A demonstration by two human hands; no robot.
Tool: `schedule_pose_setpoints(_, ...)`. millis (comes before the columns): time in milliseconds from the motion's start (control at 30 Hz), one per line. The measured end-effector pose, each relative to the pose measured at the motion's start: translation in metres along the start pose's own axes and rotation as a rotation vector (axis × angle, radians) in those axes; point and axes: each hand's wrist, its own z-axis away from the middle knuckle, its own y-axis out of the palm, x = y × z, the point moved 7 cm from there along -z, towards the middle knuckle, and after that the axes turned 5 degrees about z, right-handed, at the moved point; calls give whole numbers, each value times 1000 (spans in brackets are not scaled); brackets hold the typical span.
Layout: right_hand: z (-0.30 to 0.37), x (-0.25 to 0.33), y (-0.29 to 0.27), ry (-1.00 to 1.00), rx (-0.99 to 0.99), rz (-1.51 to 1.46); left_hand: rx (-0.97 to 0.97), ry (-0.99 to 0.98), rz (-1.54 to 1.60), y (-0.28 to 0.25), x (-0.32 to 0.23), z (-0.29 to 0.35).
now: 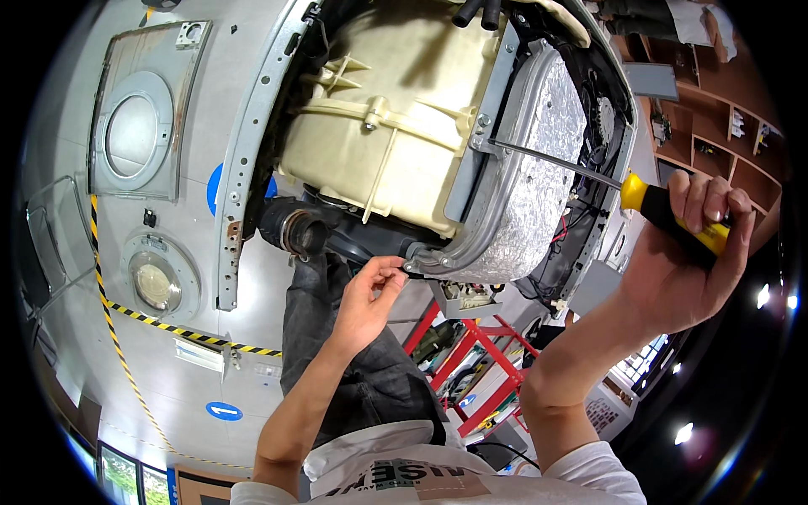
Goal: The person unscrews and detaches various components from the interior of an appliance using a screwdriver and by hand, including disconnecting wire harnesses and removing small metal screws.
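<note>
My right hand grips the yellow and black handle of a screwdriver. Its long shaft runs left across a foil-wrapped housing, and the tip meets the housing's metal flange near a bolt. My left hand is closed in a pinch at the flange's lower end, beside a small metal lug. What the pinched fingers hold, if anything, is too small to make out. Left of the housing sits the cream plastic tub of an opened washing machine.
A black rubber hose with a clamp hangs below the tub. The machine's metal frame rises at left. On the floor lie a panel with a round opening and a round door. A red metal stand is below the housing.
</note>
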Motion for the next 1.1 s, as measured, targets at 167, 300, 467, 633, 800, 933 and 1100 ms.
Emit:
schedule_pose_setpoints(167,-2,-6,1,9,-4,5,4,0,-8,0,0,1)
schedule_pose_setpoints(300,-1,-9,0,14,-6,4,2,-1,-8,0,0,1)
schedule_pose_setpoints(467,-2,-3,-2,-3,-27,-10,14,4,-22,1,-1,0)
schedule_pose_setpoints(633,2,25,-13,10,-155,-107,11,23,-28,1,-1,0)
schedule_pose_setpoints(800,3,34,-23,18,-164,-122,19,28,-31,6,-9,-1)
schedule_pose_setpoints(933,0,34,-21,-4,-150,-99,-48,252,-329,12,-41,5)
schedule_pose_setpoints(1100,-8,33,-10,13,-144,-132,-9,455,-495,28,-65,8)
